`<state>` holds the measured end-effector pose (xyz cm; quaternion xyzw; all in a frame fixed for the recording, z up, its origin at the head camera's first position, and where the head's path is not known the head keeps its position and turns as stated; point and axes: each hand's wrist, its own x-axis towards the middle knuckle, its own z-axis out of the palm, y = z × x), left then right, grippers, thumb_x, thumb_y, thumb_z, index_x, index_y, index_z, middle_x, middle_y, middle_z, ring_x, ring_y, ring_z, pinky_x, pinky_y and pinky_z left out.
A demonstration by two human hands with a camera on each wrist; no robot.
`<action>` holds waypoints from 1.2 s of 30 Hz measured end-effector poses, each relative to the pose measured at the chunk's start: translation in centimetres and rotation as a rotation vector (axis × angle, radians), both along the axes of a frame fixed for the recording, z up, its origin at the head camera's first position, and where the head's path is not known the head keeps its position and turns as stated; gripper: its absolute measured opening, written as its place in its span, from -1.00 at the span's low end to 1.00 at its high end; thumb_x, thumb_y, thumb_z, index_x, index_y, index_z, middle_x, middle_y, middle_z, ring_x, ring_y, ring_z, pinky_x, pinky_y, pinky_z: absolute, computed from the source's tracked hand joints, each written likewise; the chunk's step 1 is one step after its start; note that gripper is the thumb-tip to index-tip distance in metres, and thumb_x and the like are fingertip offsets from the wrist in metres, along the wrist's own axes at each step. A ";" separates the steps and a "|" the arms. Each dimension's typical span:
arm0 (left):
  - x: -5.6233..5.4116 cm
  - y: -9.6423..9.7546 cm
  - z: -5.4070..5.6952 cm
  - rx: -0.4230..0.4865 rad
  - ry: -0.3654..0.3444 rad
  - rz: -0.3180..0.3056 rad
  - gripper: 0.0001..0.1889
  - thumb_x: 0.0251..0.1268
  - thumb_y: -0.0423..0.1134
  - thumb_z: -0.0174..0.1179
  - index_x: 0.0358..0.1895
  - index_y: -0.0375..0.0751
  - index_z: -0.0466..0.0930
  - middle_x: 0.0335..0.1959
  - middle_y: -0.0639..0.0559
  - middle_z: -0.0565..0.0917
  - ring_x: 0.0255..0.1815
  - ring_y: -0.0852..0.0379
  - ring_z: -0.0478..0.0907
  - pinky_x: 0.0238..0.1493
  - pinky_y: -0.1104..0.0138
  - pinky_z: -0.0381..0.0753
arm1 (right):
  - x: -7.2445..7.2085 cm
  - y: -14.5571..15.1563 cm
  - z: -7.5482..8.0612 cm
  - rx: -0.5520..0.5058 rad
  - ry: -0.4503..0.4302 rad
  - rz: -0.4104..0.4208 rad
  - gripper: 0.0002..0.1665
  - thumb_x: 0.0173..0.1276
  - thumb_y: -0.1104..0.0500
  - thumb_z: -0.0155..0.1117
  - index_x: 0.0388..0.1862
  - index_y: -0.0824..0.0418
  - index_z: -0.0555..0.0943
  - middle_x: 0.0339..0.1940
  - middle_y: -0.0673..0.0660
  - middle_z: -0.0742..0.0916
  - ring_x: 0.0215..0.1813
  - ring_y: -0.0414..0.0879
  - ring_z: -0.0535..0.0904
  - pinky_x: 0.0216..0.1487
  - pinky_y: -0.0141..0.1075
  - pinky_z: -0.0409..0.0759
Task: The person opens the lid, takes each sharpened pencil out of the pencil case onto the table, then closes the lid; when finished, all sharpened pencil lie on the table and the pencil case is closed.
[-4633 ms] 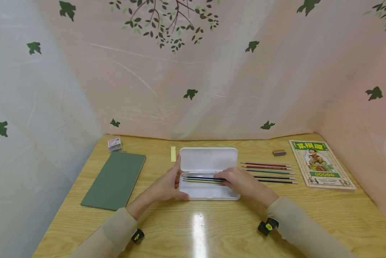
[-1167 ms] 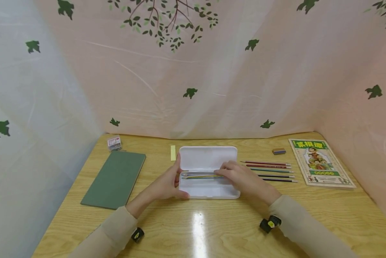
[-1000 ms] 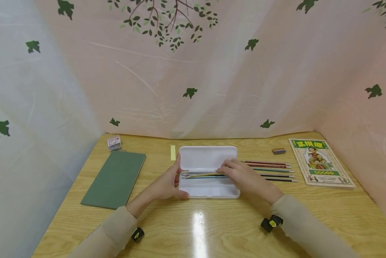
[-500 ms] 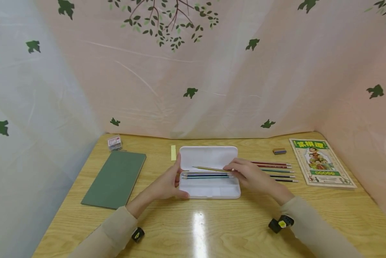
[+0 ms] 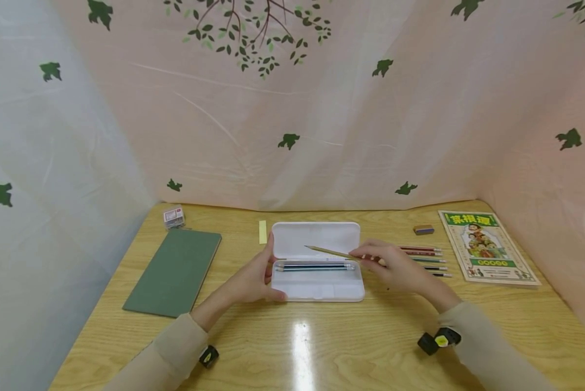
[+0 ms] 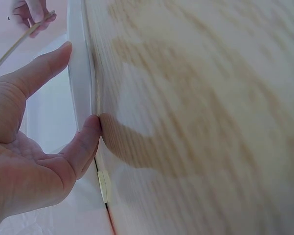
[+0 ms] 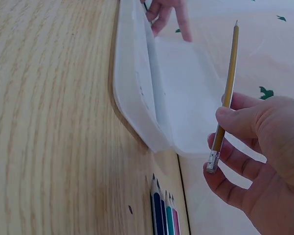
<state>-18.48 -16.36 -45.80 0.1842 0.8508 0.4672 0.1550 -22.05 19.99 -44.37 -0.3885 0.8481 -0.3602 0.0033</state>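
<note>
A white pencil case [image 5: 299, 291] lies open on the table, its lid [image 5: 292, 239] folded back. My left hand [image 5: 248, 279] grips its left end, thumb at the front corner and fingers toward the back; the left wrist view shows fingertips [image 6: 91, 128] against the case's edge. Above the case's right side, my right hand [image 5: 395, 267] pinches a yellow pencil [image 7: 230, 83] near its eraser end, the sharp tip angled up and left. Dark-barrelled pencils [image 5: 316, 267] lie along the back of the case. Beside the right hand is a row of several pencils [image 5: 426, 253], partly hidden by it.
A green notebook [image 5: 175, 271] and a small labelled box [image 5: 174, 217] lie at left. Behind the left hand is a pale yellow strip [image 5: 263, 232]. At right are a brown-and-blue block [image 5: 423, 230] and an illustrated booklet [image 5: 488, 250]. A patterned cloth [image 5: 321, 174] hangs behind the table.
The right hand first handled pencils inside the case, then took the yellow pencil, lifted it out and moved right with it. The left hand stays on the case.
</note>
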 end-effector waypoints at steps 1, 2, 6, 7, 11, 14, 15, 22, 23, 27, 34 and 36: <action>0.0 0.0 0.0 -0.001 0.000 0.002 0.52 -0.09 -0.28 0.65 0.61 -0.09 -0.60 0.12 -0.20 0.46 -0.06 0.01 0.52 0.06 0.23 0.57 | 0.0 0.3 0.1 -0.005 -0.008 0.001 -0.62 0.44 0.41 0.26 0.14 0.12 0.70 -0.04 -0.01 0.72 -0.14 -0.21 0.61 -0.19 -0.30 0.66; 0.0 0.0 0.0 -0.004 0.002 0.004 0.52 -0.09 -0.28 0.65 0.61 -0.10 -0.60 0.12 -0.19 0.46 -0.07 0.01 0.52 0.05 0.23 0.57 | 0.0 0.6 0.2 -0.010 -0.013 0.004 -0.62 0.44 0.41 0.27 0.16 0.13 0.70 -0.05 0.02 0.72 -0.14 -0.20 0.62 -0.17 -0.29 0.67; -0.1 0.0 0.1 -0.025 0.016 0.003 0.53 -0.09 -0.27 0.66 0.61 -0.10 -0.61 0.11 -0.17 0.45 -0.10 0.02 0.51 0.00 0.27 0.57 | 0.1 2.0 0.6 -0.023 0.010 0.012 -0.59 0.40 0.42 0.30 0.18 0.18 0.68 -0.08 0.11 0.73 -0.17 -0.21 0.61 -0.18 -0.27 0.67; -0.1 0.0 0.1 -0.026 0.018 0.002 0.53 -0.09 -0.27 0.66 0.61 -0.10 -0.61 0.11 -0.17 0.45 -0.10 0.03 0.51 0.00 0.28 0.57 | 0.1 2.5 0.6 -0.026 0.021 0.011 -0.58 0.38 0.43 0.31 0.19 0.20 0.67 -0.10 0.12 0.73 -0.18 -0.22 0.60 -0.19 -0.27 0.67; -0.1 0.1 0.1 -0.017 0.024 -0.005 0.52 -0.08 -0.27 0.66 0.61 -0.10 -0.61 0.12 -0.18 0.45 -0.10 0.01 0.52 0.00 0.27 0.59 | 0.3 4.3 0.8 -0.046 0.079 0.010 -0.55 0.32 0.46 0.35 0.18 0.23 0.68 -0.13 0.07 0.73 -0.19 -0.23 0.59 -0.24 -0.30 0.66; 0.0 0.1 0.1 -0.007 0.023 -0.005 0.52 -0.08 -0.28 0.65 0.61 -0.12 -0.61 0.12 -0.21 0.45 -0.09 0.00 0.51 0.01 0.25 0.59 | 0.5 5.8 0.8 -0.045 0.097 0.006 -0.55 0.29 0.48 0.37 0.14 0.22 0.69 -0.16 0.02 0.72 -0.20 -0.23 0.58 -0.26 -0.32 0.65; 0.1 0.1 0.2 -0.006 0.022 -0.004 0.52 -0.08 -0.28 0.65 0.61 -0.13 -0.61 0.12 -0.21 0.44 -0.10 -0.01 0.51 0.00 0.25 0.59 | 0.6 6.4 0.8 -0.041 0.095 0.005 -0.55 0.28 0.49 0.37 0.14 0.22 0.69 -0.17 0.03 0.71 -0.20 -0.22 0.58 -0.27 -0.33 0.64; 0.2 0.1 0.2 0.004 0.018 0.001 0.51 -0.07 -0.28 0.65 0.61 -0.15 -0.61 0.12 -0.22 0.44 -0.10 -0.01 0.49 0.00 0.21 0.57 | 1.1 10.2 1.2 0.010 0.067 -0.072 -0.58 0.33 0.47 0.34 0.13 0.21 0.69 -0.17 0.07 0.71 -0.17 -0.27 0.57 -0.21 -0.36 0.65; 0.2 0.1 0.2 -0.001 0.020 0.001 0.51 -0.07 -0.27 0.65 0.61 -0.15 -0.60 0.12 -0.22 0.44 -0.09 -0.01 0.50 0.00 0.22 0.57 | 1.2 10.7 1.2 0.014 0.059 -0.085 -0.59 0.34 0.47 0.33 0.13 0.21 0.69 -0.16 0.07 0.71 -0.16 -0.28 0.57 -0.20 -0.37 0.65; 0.1 0.1 0.0 -0.026 0.029 0.000 0.51 -0.08 -0.23 0.66 0.61 -0.14 -0.59 0.11 -0.19 0.45 -0.11 0.02 0.48 -0.03 0.27 0.55 | 1.4 12.8 0.6 0.019 0.039 -0.100 -0.60 0.34 0.49 0.30 0.12 0.24 0.69 -0.12 0.04 0.70 -0.14 -0.30 0.57 -0.20 -0.40 0.63; 0.0 -0.1 0.0 -0.049 0.029 -0.002 0.52 -0.08 -0.23 0.66 0.62 -0.12 -0.59 0.10 -0.15 0.44 -0.11 0.04 0.48 -0.04 0.32 0.55 | 1.8 15.1 -1.2 0.046 0.089 -0.079 -0.56 0.24 0.56 0.34 0.06 0.25 0.71 -0.17 -0.03 0.70 -0.21 -0.31 0.57 -0.32 -0.40 0.62; 0.0 -0.1 0.0 -0.047 0.030 -0.002 0.51 -0.08 -0.23 0.66 0.62 -0.14 -0.59 0.10 -0.16 0.44 -0.12 0.03 0.48 -0.05 0.30 0.55 | 1.8 15.2 -1.7 0.055 0.094 -0.077 -0.56 0.22 0.56 0.36 0.05 0.24 0.72 -0.18 -0.02 0.70 -0.21 -0.32 0.57 -0.32 -0.40 0.61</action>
